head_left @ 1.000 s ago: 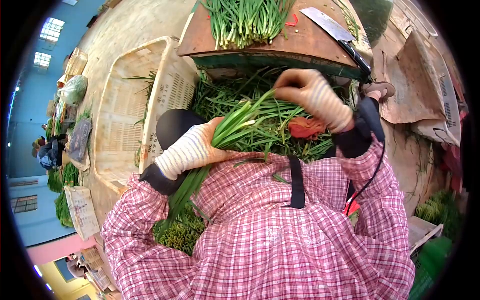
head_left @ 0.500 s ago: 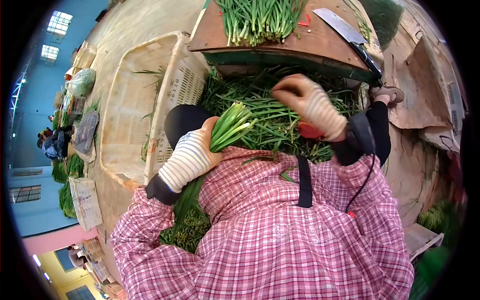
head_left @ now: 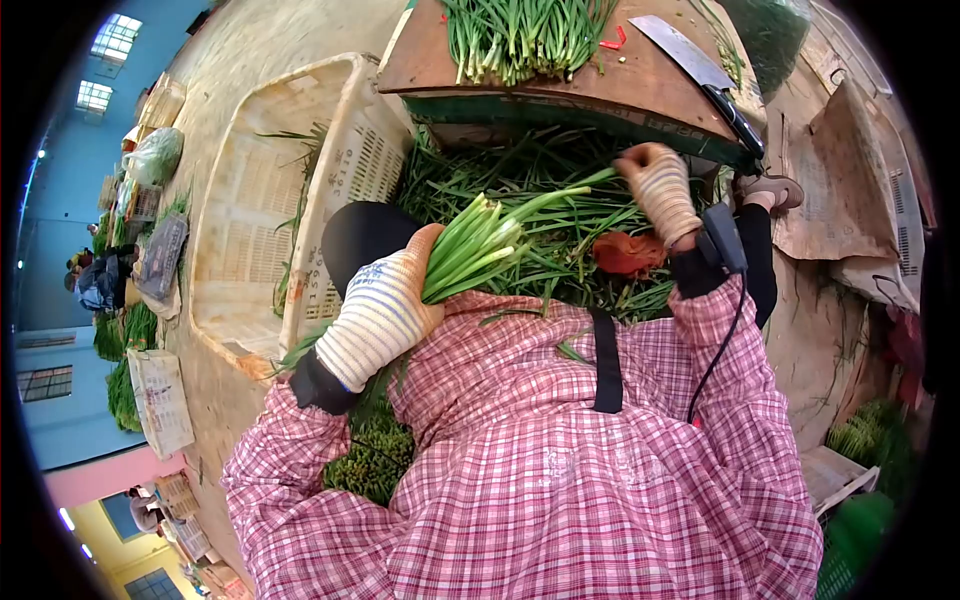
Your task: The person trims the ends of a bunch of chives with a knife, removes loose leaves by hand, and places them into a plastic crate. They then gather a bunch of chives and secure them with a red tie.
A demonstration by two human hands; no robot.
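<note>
My left hand (head_left: 380,310), in a striped knitted glove, is wrapped round a bundle of green stalks (head_left: 465,250) with pale ends pointing up and right. To the right, my right hand (head_left: 660,190), gloved with bare fingertips, pinches a thin green leaf (head_left: 603,177) that stretches toward the bundle. Loose green leaves (head_left: 560,235) lie heaped beneath both hands, with a reddish-brown cloth or bag (head_left: 628,254) on them below my right hand. More stalks (head_left: 520,35) lie on the wooden board (head_left: 600,88) at the top.
A cleaver (head_left: 700,70) with a black handle rests on the board's right side. The worn plastic crate (head_left: 345,150) stands at the left. Cardboard (head_left: 835,180) is at the right. Other people (head_left: 102,280) and piles of greens are at the far left.
My right hand has moved right and slightly down and now pinches a leaf drawn out from the bundle. My left hand keeps its hold, nearly in place. The view has shifted slightly.
</note>
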